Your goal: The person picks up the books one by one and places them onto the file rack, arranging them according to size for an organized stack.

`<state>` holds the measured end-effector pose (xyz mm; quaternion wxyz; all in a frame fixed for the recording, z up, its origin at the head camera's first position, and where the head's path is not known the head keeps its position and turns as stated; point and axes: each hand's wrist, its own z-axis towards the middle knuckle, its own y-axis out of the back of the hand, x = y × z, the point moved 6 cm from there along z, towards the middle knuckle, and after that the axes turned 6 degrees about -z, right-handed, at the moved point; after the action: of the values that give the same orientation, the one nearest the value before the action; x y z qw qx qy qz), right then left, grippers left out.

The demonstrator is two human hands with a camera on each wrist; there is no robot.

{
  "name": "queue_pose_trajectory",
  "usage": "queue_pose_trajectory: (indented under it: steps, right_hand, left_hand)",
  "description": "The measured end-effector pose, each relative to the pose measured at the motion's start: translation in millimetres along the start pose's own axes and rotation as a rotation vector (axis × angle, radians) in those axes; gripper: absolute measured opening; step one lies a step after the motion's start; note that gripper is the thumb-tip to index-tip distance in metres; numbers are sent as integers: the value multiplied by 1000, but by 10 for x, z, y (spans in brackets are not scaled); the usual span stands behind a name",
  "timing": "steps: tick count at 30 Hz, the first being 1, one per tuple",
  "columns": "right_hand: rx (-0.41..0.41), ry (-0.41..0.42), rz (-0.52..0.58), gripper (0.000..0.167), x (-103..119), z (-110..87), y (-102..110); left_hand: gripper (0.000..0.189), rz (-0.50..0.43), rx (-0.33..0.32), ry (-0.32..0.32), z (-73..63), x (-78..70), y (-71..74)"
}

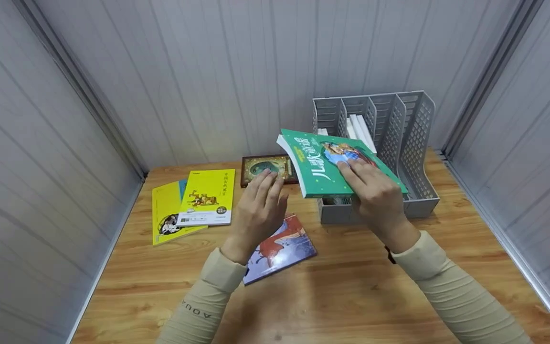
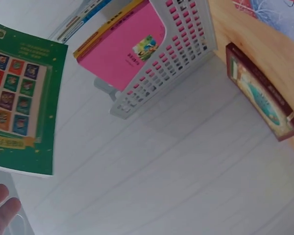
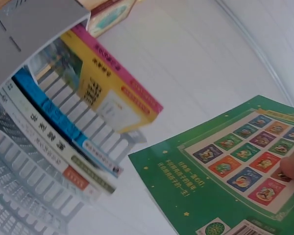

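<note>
My right hand (image 1: 377, 205) grips a green children's book (image 1: 311, 167) by its right part, fingers on the front cover and thumb on the back. The book is lifted in front of the grey file rack (image 1: 425, 208). In the right wrist view, its green back cover (image 3: 171, 166) shows rows of small pictures. My left hand (image 1: 260, 210) is held with its fingers extended, left of the green book and touching nothing that I can see. Behind its fingertips lies a dark-framed book (image 1: 251, 179). Below it is a purple-and-red picture book (image 1: 284, 255), partly hidden by the hand.
Two yellow books, one (image 1: 213, 181) overlapping the other (image 1: 165, 205), lie at the left with a blue edge between them. Inside the rack stand a pink book (image 2: 117, 54), a yellow book (image 3: 98, 68) and a blue-spined book (image 3: 54, 112). Panelled walls enclose the wooden table (image 1: 342, 296).
</note>
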<state>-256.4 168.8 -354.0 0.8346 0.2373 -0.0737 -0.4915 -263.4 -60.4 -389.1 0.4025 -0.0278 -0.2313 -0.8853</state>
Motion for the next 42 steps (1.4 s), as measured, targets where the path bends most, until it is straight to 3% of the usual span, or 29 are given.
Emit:
queue_pose_trajectory:
  steps: [9,21,25,31,36,42]
  right_hand:
    - [-80,-84,51,35,-189,71,137]
    - [-160,-162,14,28,-560,85,149]
    - [-188,-219,12,38,-716,37,120]
    - [-249,-327,29,28,-947,-46,65]
    - [-313,-443,112,34,-1145,-115,16]
    - [-346,-512,153,34,-1336,-210,-85]
  left_hand:
    - [22,-64,73,4,-48,-163,-240]
    - [20,-167,244,8,-215,-420,-779]
    - [16,-187,281,20,-244,-488,-940]
    - [15,-138,365,18,-303,-572,-1168]
    - [12,-108,458,38,-340,-621,-1320]
    - [12,-85,549,63,-396,-648,-1486]
